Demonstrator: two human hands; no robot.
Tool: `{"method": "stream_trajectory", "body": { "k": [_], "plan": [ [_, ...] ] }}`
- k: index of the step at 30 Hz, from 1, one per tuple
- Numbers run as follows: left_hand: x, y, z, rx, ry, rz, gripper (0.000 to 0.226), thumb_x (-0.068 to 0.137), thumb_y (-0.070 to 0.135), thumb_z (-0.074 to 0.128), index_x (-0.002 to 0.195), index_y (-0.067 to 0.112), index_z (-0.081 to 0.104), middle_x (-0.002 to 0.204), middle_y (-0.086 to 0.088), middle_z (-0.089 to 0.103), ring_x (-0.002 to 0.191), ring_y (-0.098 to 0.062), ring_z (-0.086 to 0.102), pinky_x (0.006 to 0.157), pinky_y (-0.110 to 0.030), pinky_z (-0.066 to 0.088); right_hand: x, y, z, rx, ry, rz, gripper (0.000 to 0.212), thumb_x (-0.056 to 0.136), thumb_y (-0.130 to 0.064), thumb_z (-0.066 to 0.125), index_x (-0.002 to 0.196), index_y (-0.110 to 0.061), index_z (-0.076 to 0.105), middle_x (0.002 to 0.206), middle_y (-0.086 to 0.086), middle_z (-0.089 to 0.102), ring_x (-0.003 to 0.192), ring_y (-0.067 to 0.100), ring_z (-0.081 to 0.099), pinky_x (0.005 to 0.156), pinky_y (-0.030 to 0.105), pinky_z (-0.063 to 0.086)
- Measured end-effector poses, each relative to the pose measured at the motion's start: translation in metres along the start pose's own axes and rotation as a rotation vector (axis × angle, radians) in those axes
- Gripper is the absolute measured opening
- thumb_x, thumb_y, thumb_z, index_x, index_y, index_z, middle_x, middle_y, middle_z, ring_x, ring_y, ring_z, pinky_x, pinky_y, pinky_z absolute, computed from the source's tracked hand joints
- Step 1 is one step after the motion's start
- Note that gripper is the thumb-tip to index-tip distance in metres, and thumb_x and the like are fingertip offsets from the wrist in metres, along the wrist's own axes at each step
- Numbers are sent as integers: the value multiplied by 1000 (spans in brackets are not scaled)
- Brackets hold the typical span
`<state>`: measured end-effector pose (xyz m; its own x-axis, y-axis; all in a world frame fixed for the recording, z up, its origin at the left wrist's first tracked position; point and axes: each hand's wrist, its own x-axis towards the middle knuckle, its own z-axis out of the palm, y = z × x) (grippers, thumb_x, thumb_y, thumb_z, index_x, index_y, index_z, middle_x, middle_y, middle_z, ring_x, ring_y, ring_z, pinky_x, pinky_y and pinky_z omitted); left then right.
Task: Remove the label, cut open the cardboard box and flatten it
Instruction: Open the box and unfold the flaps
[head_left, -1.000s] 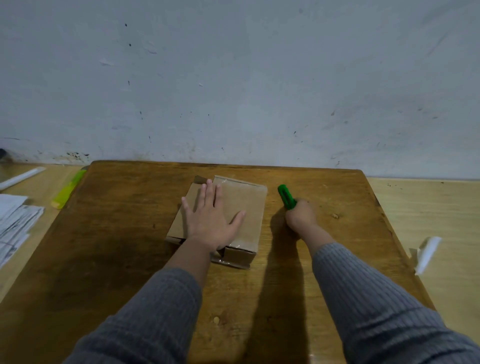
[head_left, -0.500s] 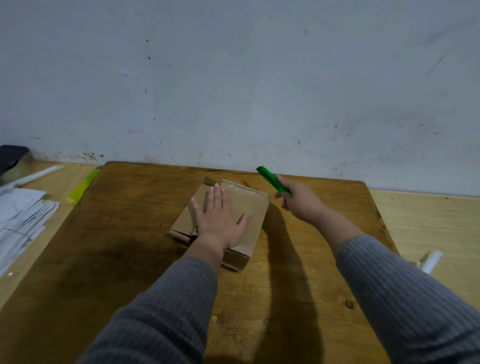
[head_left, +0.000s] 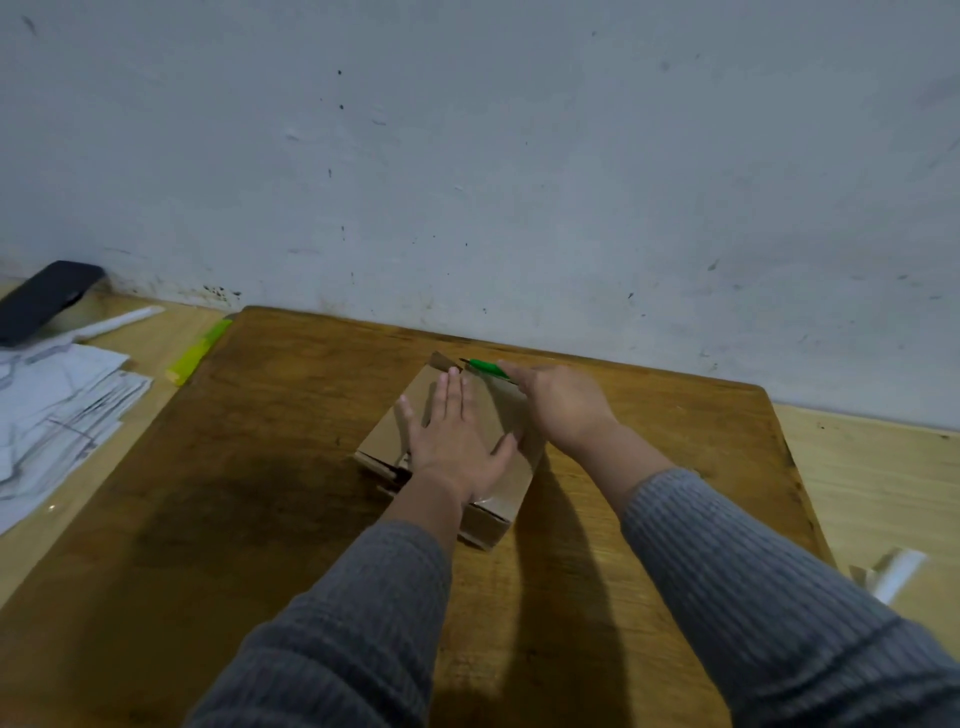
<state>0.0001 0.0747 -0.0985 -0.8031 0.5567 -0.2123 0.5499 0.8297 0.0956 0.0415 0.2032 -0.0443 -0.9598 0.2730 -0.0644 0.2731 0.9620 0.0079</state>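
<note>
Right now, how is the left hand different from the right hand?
The left hand lies flat with fingers spread on top of the cardboard box, pressing it down; the right hand is curled closed. The left hand holds nothing, while the right hand grips a green cutter whose tip points at the box's far edge. The left hand sits nearer the person; the right hand reaches farther. Both come out of grey ribbed sleeves.
</note>
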Motion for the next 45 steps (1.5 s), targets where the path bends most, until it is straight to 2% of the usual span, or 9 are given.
{"method": "stream_trajectory", "body": {
  "k": [14,17,20,23,26,29,34,39,45],
  "plan": [
    [-1,0,-3,4,-56,-62,94,88,75,9,153,10,-12,160,-6,-21,147,-20,-19,115,-61,-8,-24,22,6,34,-28,47,68,88,-18,59,146,-36,27,106,3,62,86,22,59,60,31,45],
    [-1,-1,-3,-1,-49,-60,95,88,75,9,153,10,-11,160,-6,-20,147,-20,-18,115,-62,-6,-34,33,6,53,-9,66,59,91,-24,54,144,-35,31,105,4,63,83,21,59,60,30,46],
    [-2,-1,-2,-19,-29,-50,95,88,75,10,153,10,-11,160,-6,-19,148,-20,-17,115,-62,-3,-45,47,12,298,132,186,40,95,-29,48,134,-36,46,95,2,67,69,20,60,52,28,46],
    [-3,0,-1,-20,-20,-47,95,87,75,10,153,10,-11,160,-6,-19,148,-20,-17,115,-62,-3,-46,56,28,624,201,404,35,94,-35,55,128,-31,56,97,-5,65,71,16,61,53,25,47],
    [-3,-1,-1,-25,-16,-42,95,88,75,9,153,10,-10,161,-6,-19,148,-20,-16,115,-62,-3,-44,59,43,857,185,578,38,97,-23,50,135,-27,51,106,7,70,82,21,65,62,30,51],
    [-2,-2,0,-35,-10,-32,95,88,75,10,153,10,-10,161,-6,-19,148,-20,-16,115,-62,-5,-44,62,57,983,147,665,46,98,-10,42,142,-26,41,118,8,63,82,19,61,59,28,49],
    [-2,-1,3,-41,-7,-28,95,88,75,10,153,10,-11,161,-6,-19,148,-20,-17,115,-62,-5,-40,68,73,889,141,793,48,98,-10,41,143,-25,38,138,12,37,115,30,49,100,43,45],
    [1,-2,4,-31,-21,-24,95,87,76,9,153,10,-12,160,-7,-20,147,-20,-18,115,-62,-6,-44,71,85,808,101,830,52,97,-7,41,142,-32,39,137,12,37,122,31,42,104,45,39],
    [0,-3,1,-75,-34,-6,90,90,72,10,153,11,-12,160,-5,-20,148,-20,-17,115,-61,-6,-54,55,65,482,122,736,47,98,-27,44,143,-31,36,140,12,39,127,29,33,101,42,30]
  ]
}}
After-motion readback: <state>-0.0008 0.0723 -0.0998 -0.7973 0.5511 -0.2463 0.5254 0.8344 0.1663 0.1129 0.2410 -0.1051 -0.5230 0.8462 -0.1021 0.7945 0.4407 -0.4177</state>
